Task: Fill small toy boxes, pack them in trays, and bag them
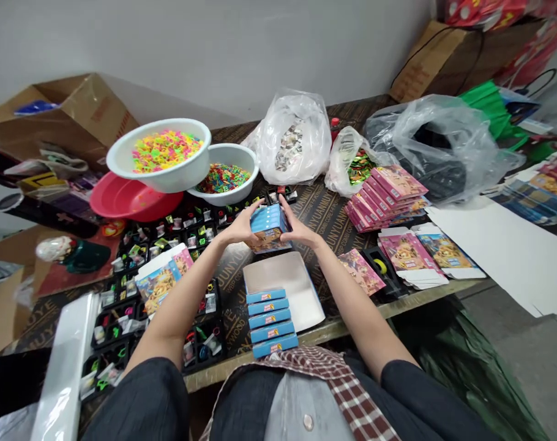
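Observation:
Between my two hands is a row of small blue boxes (268,229) with a printed picture on the near side. My left hand (242,226) presses its left end and my right hand (299,228) its right end, fingers wrapped round the edges. Just below lies an open white cardboard box (306,300), its white inside showing. Several more blue boxes (272,321) stand in a row along its left part, narrow sides up, reaching towards the table's front edge.
Black trays (207,337) of small toys cover the table's left side. Bowls of colourful pieces, a white bowl (159,174) and a red basin (136,205), stand behind them. Pink boxes (384,196) are stacked at right, near plastic bags (297,138) and flat cartons (409,254).

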The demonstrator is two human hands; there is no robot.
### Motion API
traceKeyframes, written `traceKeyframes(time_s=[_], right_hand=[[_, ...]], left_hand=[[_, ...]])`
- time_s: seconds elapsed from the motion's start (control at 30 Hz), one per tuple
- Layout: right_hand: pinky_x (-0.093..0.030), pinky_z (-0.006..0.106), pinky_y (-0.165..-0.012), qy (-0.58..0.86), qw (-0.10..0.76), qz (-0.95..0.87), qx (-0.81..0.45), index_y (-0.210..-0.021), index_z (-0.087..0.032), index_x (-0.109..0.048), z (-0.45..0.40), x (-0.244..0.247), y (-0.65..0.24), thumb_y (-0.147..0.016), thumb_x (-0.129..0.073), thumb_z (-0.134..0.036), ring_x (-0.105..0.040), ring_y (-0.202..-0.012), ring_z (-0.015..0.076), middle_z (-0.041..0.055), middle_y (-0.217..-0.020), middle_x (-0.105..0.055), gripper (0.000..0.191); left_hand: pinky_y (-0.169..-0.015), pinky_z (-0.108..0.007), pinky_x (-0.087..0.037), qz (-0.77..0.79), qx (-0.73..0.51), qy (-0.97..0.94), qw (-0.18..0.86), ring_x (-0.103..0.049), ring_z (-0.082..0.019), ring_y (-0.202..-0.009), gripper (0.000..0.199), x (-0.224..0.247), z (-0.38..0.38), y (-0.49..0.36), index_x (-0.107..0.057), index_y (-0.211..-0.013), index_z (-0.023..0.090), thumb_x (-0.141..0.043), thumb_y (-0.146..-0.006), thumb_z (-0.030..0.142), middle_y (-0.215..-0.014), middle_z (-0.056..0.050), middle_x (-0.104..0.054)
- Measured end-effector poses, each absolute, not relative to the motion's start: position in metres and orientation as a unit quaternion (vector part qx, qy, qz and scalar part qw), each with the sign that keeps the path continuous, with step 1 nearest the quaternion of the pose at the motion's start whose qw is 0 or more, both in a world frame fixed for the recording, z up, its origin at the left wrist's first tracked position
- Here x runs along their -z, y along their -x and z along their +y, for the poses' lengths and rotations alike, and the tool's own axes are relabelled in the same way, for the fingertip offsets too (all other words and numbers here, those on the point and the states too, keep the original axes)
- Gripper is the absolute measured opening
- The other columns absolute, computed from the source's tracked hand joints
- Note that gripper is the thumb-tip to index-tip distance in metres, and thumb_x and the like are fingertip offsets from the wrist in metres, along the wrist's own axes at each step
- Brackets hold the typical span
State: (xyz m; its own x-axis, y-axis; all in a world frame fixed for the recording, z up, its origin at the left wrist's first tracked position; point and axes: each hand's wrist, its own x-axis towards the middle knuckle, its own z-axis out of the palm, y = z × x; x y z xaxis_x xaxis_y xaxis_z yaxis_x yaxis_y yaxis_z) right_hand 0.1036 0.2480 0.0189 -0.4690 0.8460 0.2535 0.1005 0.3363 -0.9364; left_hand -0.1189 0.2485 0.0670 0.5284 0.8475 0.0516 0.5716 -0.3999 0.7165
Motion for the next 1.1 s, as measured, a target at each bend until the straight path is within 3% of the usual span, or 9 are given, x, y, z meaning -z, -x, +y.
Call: traceKeyframes(time_s=[0.1, 0.27, 0.33, 0.4, 0.47, 0.53, 0.6, 0.9, 1.1], right_hand=[[-0.023, 0.05, -0.12, 0.343, 0.379, -0.772, -0.378, -0.161, -0.03, -0.01, 0.224, -0.046, -0.104, -0.055, -0.079, -0.075, -0.028, -0.148, 0.0343, 0.0087, -0.164, -0.023, 0.134], [-0.032, 0.054, -0.11, 0.393, 0.314, -0.835, -0.22, -0.161, -0.026, -0.002, 0.18, -0.078, -0.104, -0.066, -0.074, -0.07, -0.04, -0.134, 0.0377, 0.0138, -0.152, -0.038, 0.128], [-0.032, 0.056, -0.106, 0.42, 0.269, -0.855, -0.141, -0.161, -0.025, 0.0, 0.166, -0.084, -0.103, -0.07, -0.071, -0.066, -0.044, -0.126, 0.0373, 0.0144, -0.142, -0.045, 0.123], [-0.03, 0.055, -0.104, 0.427, 0.227, -0.872, -0.076, -0.161, -0.026, -0.001, 0.155, -0.088, -0.096, -0.073, -0.069, -0.063, -0.044, -0.12, 0.0355, 0.0135, -0.134, -0.049, 0.117], [-0.028, 0.054, -0.103, 0.415, 0.187, -0.889, -0.041, -0.161, -0.029, -0.007, 0.142, -0.09, -0.085, -0.075, -0.066, -0.062, -0.043, -0.118, 0.0344, 0.0127, -0.13, -0.05, 0.11], [-0.026, 0.053, -0.102, 0.392, 0.146, -0.908, -0.032, -0.161, -0.029, -0.014, 0.127, -0.092, -0.074, -0.075, -0.066, -0.062, -0.042, -0.117, 0.0346, 0.0127, -0.128, -0.05, 0.106], [-0.025, 0.051, -0.1, 0.367, 0.106, -0.923, -0.04, -0.16, -0.028, -0.019, 0.108, -0.093, -0.067, -0.072, -0.069, -0.062, -0.042, -0.116, 0.0357, 0.0137, -0.127, -0.05, 0.107], [-0.032, 0.046, -0.089, 0.341, 0.0, -0.936, -0.091, -0.157, -0.022, -0.029, 0.097, -0.092, -0.064, -0.068, -0.068, -0.053, -0.046, -0.107, 0.0352, 0.016, -0.118, -0.053, 0.102], [-0.035, 0.048, -0.091, 0.331, -0.05, -0.933, -0.13, -0.157, -0.02, -0.027, 0.117, -0.09, -0.052, -0.065, -0.068, -0.05, -0.046, -0.107, 0.0353, 0.0161, -0.12, -0.051, 0.105]], left_hand=[[-0.119, -0.051, -0.027, 0.412, -0.24, -0.81, 0.342, -0.04, -0.037, -0.139, 0.124, -0.078, 0.224, 0.124, -0.025, -0.155, 0.019, -0.086, -0.048, 0.033, -0.155, -0.015, -0.037], [-0.122, -0.051, -0.021, 0.423, -0.274, -0.808, 0.307, -0.024, -0.038, -0.149, 0.134, -0.071, 0.17, 0.152, -0.017, -0.159, 0.023, -0.09, -0.048, 0.047, -0.164, -0.015, -0.021], [-0.122, -0.05, -0.024, 0.488, -0.257, -0.781, 0.295, -0.026, -0.037, -0.149, 0.128, -0.057, 0.149, 0.166, -0.024, -0.157, 0.021, -0.09, -0.049, 0.045, -0.163, -0.016, -0.026], [-0.116, -0.047, -0.034, 0.591, -0.224, -0.719, 0.29, -0.042, -0.036, -0.14, 0.106, -0.038, 0.131, 0.17, -0.041, -0.15, 0.016, -0.086, -0.058, 0.041, -0.152, -0.018, -0.044], [-0.108, -0.043, -0.043, 0.684, -0.21, -0.635, 0.293, -0.059, -0.033, -0.123, 0.068, -0.017, 0.117, 0.161, -0.061, -0.133, 0.014, -0.077, -0.072, 0.038, -0.132, -0.018, -0.064], [-0.1, -0.039, -0.048, 0.735, -0.246, -0.55, 0.312, -0.067, -0.029, -0.108, 0.034, 0.001, 0.107, 0.145, -0.075, -0.11, 0.015, -0.068, -0.081, 0.033, -0.112, -0.014, -0.074], [-0.093, -0.035, -0.051, 0.747, -0.302, -0.484, 0.341, -0.071, -0.026, -0.098, 0.019, 0.015, 0.102, 0.13, -0.079, -0.091, 0.016, -0.064, -0.084, 0.027, -0.098, -0.011, -0.078], [-0.053, -0.027, -0.051, 0.728, -0.375, -0.37, 0.438, -0.063, -0.016, -0.05, 0.018, 0.036, 0.097, 0.121, -0.078, -0.084, 0.013, -0.062, -0.083, 0.022, -0.061, -0.001, -0.069], [-0.062, -0.028, -0.052, 0.72, -0.395, -0.354, 0.447, -0.067, -0.018, -0.059, 0.016, 0.042, 0.097, 0.12, -0.078, -0.081, 0.014, -0.065, -0.082, 0.023, -0.067, -0.003, -0.072]])
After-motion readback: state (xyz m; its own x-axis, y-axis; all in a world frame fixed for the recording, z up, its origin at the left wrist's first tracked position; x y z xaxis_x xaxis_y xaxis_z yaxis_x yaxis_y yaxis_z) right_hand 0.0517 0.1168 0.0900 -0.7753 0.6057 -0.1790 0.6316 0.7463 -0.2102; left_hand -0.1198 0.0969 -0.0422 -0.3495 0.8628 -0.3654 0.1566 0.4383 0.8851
